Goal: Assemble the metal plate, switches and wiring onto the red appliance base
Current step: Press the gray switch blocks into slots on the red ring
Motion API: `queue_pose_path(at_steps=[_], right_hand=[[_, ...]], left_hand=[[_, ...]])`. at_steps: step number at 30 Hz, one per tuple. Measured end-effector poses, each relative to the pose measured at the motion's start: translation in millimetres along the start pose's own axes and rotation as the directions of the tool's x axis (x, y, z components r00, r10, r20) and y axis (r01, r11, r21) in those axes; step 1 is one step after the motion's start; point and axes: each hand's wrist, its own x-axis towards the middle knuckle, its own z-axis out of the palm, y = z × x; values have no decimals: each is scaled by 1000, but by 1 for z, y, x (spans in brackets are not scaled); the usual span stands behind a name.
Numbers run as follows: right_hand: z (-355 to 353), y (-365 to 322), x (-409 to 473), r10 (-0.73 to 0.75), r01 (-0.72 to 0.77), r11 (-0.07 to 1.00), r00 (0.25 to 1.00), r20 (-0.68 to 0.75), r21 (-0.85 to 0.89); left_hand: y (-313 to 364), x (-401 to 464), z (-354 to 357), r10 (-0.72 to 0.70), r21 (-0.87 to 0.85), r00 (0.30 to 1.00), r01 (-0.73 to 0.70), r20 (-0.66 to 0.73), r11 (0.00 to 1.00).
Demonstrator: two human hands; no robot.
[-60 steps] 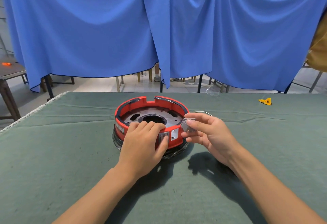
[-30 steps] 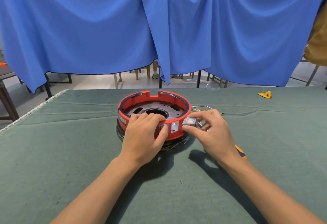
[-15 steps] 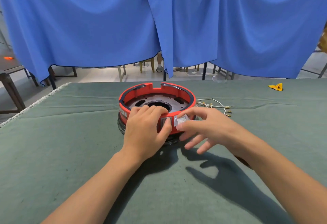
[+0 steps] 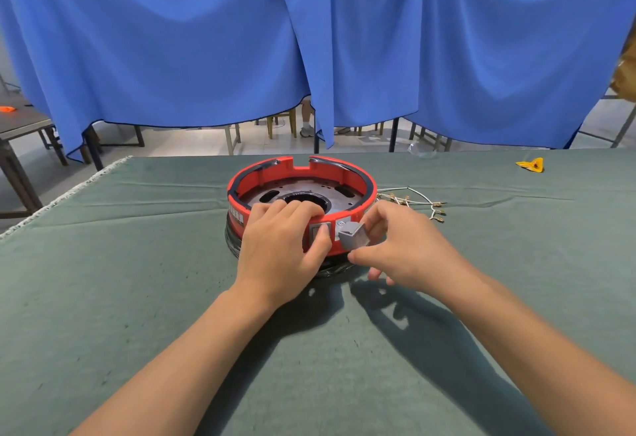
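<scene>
- The bench [image 4: 137, 298], covered in green cloth, carries both forearms reaching in from the near edge.
- The left hand [image 4: 280, 253] grips the near wall of the red appliance base [image 4: 358, 177], fingers curled over the rim and the thumb pressing a grey switch [image 4: 318, 231] already seated in the wall.
- The right hand [image 4: 409, 250] pinches a second grey switch [image 4: 352, 235] between thumb and forefinger, tilted, just at the outer face of the base beside the seated one (whether it touches the wall cannot be told).
- The base sits upright around the middle of the bench on a dark lower ring [image 4: 234, 243]; inside it lies the metal plate [image 4: 344, 194] with a round central hole.
- Just beyond the right hand, a bundle of white wiring [image 4: 420, 200] with brass terminals lies on the cloth, near the base.
- Farther off to the right lies a small yellow piece [image 4: 531, 164].
- Behind the bench hangs a blue curtain [image 4: 172, 40]; chair and table legs show beneath it.
</scene>
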Motion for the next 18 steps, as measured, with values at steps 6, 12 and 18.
queue_pose_path(at_steps=[6, 12, 18], right_hand=[[6, 1, -3, -100, 101, 995, 991, -91, -1], [13, 10, -4, -297, 199, 886, 937, -183, -418], [17, 13, -6, -357, 226, 802, 923, -141, -552]], left_hand=[[0, 1, -1, 6, -22, 1000, -6, -10, 1000], [3, -2, -1, 34, 13, 998, -34, -46, 999], [8, -2, 0, 49, 52, 999, -48, -9, 997]])
